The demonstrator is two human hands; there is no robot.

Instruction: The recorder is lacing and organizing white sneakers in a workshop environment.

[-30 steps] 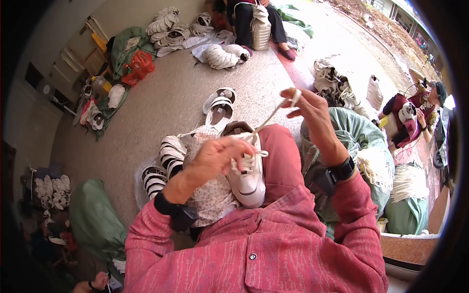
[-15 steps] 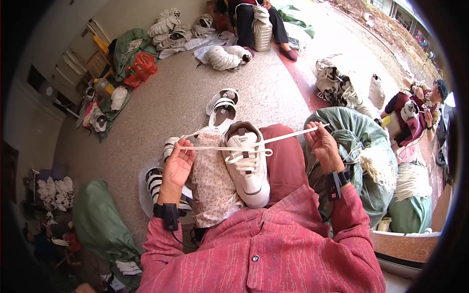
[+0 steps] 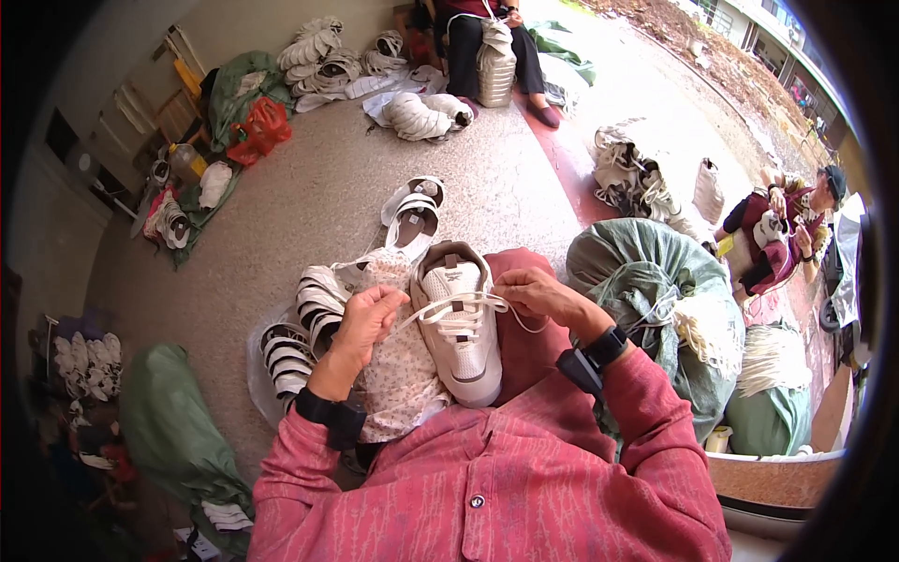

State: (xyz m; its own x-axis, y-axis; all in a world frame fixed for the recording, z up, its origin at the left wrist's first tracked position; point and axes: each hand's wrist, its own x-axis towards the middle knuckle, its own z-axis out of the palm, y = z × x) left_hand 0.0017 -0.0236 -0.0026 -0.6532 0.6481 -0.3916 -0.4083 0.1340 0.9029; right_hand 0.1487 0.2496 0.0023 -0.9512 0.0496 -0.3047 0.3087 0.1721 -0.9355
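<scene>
Three risks stand out, left to right. First, the left hand (image 3: 366, 326) has its fingers pinched together, apparently grasping one length of the flat, off-white fabric lace (image 3: 479, 297); a light pinch may release it and slacken the crossing. Second, the white-and-grey, low-cut mesh shoe (image 3: 461, 354) lies tongue up, toe toward the wearer, between the pale floral-printed cloth (image 3: 403, 370) and the red fabric trouser leg (image 3: 517, 348); uneven tension may roll it on this soft support. Third, the right hand (image 3: 541, 294) grasps the opposite length of lace between its fingers, with a slack curve hanging below; that slack may twist or snag.

Shoe appearance: grey-edged left side; centrally, brown collar lining, pale tongue, criss-cross lacing, light mesh toe; rounded pale sole edge at right.
</scene>
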